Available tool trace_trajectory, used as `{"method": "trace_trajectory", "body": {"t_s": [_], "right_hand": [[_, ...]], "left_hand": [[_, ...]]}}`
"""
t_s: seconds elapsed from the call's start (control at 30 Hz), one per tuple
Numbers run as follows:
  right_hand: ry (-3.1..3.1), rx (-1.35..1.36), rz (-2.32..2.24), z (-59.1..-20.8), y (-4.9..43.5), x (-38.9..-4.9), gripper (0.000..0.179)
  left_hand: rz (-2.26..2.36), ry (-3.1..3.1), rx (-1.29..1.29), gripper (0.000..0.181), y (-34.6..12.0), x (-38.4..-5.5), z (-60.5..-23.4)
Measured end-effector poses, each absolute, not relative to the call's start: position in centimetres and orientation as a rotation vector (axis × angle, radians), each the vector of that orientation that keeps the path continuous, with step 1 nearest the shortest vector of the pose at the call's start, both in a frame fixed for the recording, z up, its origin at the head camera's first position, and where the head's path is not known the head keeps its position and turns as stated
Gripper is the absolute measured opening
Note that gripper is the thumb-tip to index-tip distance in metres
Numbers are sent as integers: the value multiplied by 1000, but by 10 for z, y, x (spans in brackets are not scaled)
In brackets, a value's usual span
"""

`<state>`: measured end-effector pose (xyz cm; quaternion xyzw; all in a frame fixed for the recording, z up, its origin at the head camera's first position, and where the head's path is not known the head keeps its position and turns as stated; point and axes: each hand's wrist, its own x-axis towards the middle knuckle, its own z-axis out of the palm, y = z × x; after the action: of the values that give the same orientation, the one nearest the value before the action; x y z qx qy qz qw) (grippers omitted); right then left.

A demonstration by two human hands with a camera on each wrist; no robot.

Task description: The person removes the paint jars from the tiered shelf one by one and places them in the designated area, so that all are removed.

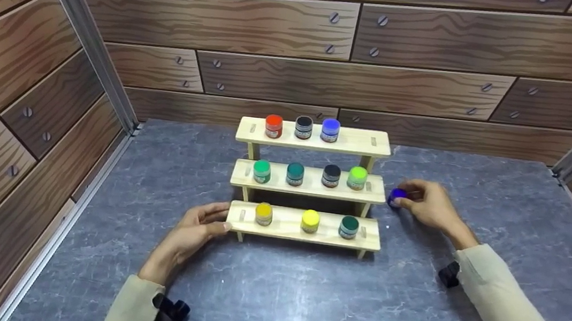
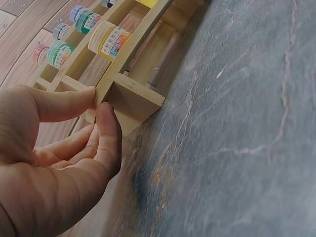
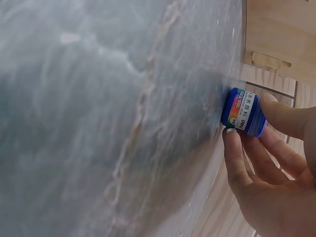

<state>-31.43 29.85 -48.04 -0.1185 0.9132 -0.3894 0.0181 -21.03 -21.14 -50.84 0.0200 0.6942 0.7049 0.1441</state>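
Note:
A three-tier wooden display rack (image 1: 309, 181) stands on the table with small paint jars on every step. My left hand (image 1: 195, 231) pinches the left end of its lowest step between thumb and fingertips, near a yellow-orange paint jar (image 2: 109, 40). To the right of the rack, my right hand (image 1: 429, 202) grips a dark blue paint jar (image 3: 243, 111) between thumb and fingers, low by the tabletop. The jar's label shows in the right wrist view, and its lid sits under my thumb side.
On the top step are a red jar (image 1: 273, 126), a black jar and a violet-blue jar (image 1: 330, 130). Green, teal, black and lime jars line the middle step. Yellow (image 1: 310, 221) and dark green jars (image 1: 348, 227) share the bottom one. Wood-patterned walls (image 1: 279, 30) enclose the table.

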Motion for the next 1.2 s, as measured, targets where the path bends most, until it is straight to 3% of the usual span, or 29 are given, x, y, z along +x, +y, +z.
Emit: {"method": "trace_trajectory", "body": {"t_s": [0.37,0.83,1.2], "right_hand": [[2801,-363,-1212,-472,298,-312,46],[2993,-420,-1280,-374,275,-322,44],[3019,-622,-1316,-344,212,-333,35]], "left_hand": [[2078,1944,40,66,-211,-211,-511],[2152,1831,272,72,-218,-215,-529],[2206,1767,265,71,-218,-216,-535]]}}
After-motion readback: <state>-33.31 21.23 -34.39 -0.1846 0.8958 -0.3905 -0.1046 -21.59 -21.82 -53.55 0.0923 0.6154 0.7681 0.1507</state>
